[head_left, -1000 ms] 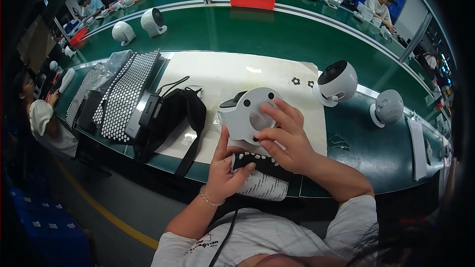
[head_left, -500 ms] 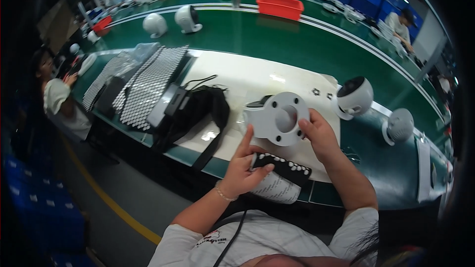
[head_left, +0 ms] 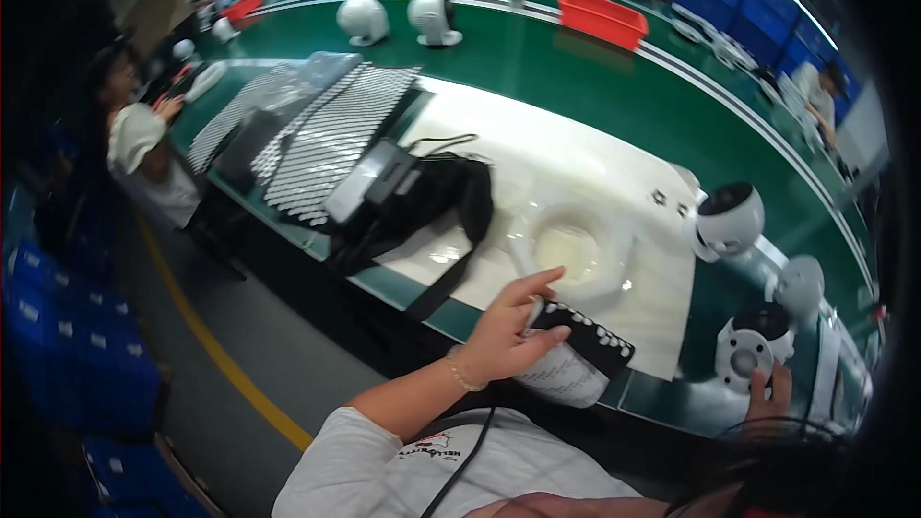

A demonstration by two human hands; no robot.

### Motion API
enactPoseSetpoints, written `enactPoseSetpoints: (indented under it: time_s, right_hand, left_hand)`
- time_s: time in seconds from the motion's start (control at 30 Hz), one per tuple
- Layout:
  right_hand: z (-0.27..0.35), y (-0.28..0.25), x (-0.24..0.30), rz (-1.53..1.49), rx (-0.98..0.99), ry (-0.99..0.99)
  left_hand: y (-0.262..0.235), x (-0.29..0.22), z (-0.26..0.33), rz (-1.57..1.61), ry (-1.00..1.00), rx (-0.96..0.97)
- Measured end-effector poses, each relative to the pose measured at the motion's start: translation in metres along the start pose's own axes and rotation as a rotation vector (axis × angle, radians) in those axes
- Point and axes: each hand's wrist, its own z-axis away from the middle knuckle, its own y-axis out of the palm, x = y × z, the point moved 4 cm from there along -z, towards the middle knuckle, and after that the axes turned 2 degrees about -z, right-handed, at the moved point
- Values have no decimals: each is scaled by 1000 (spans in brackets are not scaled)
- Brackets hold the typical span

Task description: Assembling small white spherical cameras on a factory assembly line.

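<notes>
The white device [head_left: 731,357] is at the lower right of the frame, its base turned to the viewer; dark dots [head_left: 758,346] already sit on this base, so I judge this piece well advanced. The right hand [head_left: 770,397] touches it, but whether those fingers are closed I cannot tell. The left hand [head_left: 508,336] grips a black-and-white sheet [head_left: 593,343] by thumb and fingers; much black seems left unused. What the red bin [head_left: 600,24], top right of centre, and the blue crates [head_left: 82,355], lower left, contain is unclear.
</notes>
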Motion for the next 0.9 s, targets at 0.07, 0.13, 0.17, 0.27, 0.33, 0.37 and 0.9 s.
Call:
enactPoseSetpoints:
  time_s: [0.07,0.13,0.17,0.27,0.33,0.37,0.9]
  right_hand:
    - [12,-3,-30,416,-35,12]
    - [19,-6,-62,664,-147,31]
    - [22,-3,-84,684,-134,145]
    - [40,1,-152,921,-215,2]
    - [39,1,-183,780,-16,188]
    - [30,8,-136,705,-21,254]
    - [-101,184,42,175,108,-252]
  left_hand:
    - [-2,0,1,-40,4,9]
    - [-1,6,2,-32,12,14]
    - [2,7,2,-30,25,13]
    - [3,9,1,12,-12,53]
    - [4,9,2,14,-25,56]
    - [5,8,2,19,-27,73]
    - [6,4,1,-45,16,20]
